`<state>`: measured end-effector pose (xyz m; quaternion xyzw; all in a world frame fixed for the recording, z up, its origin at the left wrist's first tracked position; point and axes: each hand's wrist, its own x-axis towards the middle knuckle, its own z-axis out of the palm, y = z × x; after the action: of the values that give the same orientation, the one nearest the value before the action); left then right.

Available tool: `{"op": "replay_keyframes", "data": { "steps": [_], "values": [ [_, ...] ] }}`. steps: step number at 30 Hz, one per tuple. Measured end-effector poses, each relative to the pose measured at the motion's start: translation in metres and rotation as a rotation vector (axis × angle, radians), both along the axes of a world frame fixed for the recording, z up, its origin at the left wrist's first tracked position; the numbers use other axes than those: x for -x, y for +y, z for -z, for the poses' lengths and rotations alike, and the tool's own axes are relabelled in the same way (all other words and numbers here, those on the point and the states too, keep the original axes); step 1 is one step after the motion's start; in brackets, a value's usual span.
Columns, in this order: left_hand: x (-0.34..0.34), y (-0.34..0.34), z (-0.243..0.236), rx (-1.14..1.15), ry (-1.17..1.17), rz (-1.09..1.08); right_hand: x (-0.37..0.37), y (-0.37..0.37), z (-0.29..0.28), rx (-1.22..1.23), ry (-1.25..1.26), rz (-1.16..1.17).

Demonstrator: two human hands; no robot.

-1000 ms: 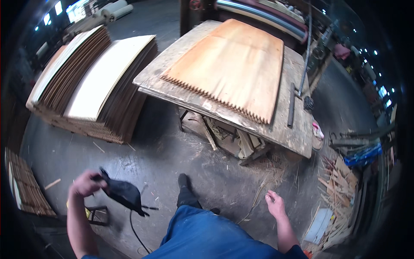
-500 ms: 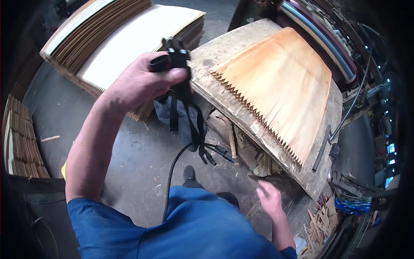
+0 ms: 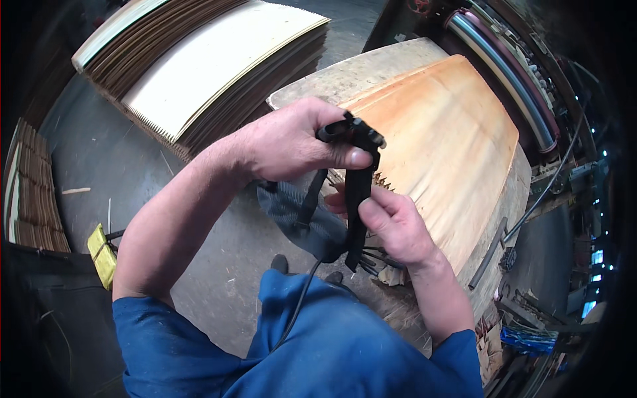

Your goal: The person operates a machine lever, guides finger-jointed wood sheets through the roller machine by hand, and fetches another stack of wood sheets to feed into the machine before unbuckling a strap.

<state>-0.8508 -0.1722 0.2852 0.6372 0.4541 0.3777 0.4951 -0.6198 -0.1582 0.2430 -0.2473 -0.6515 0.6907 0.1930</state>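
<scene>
Up in front of me, my left hand point(image 3: 302, 140) is closed round the top of a black strap point(image 3: 359, 192), by its dark buckle point(image 3: 363, 137). Lower on the same strap, my right hand point(image 3: 396, 222) pinches it between thumb and fingers; some of those fingertips are hidden behind it. A dark grey mesh pouch point(image 3: 308, 222) hangs below my left hand, beside the strap. Black cables with connector ends gather under the pouch, and one cable point(image 3: 300, 308) runs down across my blue shirt.
Veneer sheets point(image 3: 438, 139) with a jagged edge lie on a worn board table point(image 3: 318, 76) at right. A tall veneer stack point(image 3: 225, 56) stands at far left, another point(image 3: 40, 192) at the left edge. Metal rollers point(image 3: 507, 83) sit far right. A yellow packet point(image 3: 101, 257) is near my left elbow.
My left hand has moved right and down with the strap. My right hand has come up from below the table edge and taken hold of the strap. The yellow packet shows more fully.
</scene>
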Motion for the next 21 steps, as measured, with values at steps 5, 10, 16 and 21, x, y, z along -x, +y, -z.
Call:
{"op": "replay_keyframes", "data": {
  "steps": [5, 10, 16, 21],
  "values": [
    [-0.006, -0.012, 0.009, -0.038, -0.179, 0.059, -0.017, 0.013, 0.009, 0.228, 0.088, -0.07],
    [-0.023, -0.018, 0.004, 0.011, -0.131, 0.027, -0.025, 0.015, 0.01, 0.064, 0.039, -0.037],
    [-0.031, -0.024, -0.006, -0.045, 0.002, -0.109, -0.037, -0.003, 0.002, -0.634, 0.071, 0.383],
    [-0.039, -0.023, -0.014, -0.009, 0.058, -0.179, -0.023, -0.029, -0.004, -0.519, 0.045, 0.021]
  ]
}}
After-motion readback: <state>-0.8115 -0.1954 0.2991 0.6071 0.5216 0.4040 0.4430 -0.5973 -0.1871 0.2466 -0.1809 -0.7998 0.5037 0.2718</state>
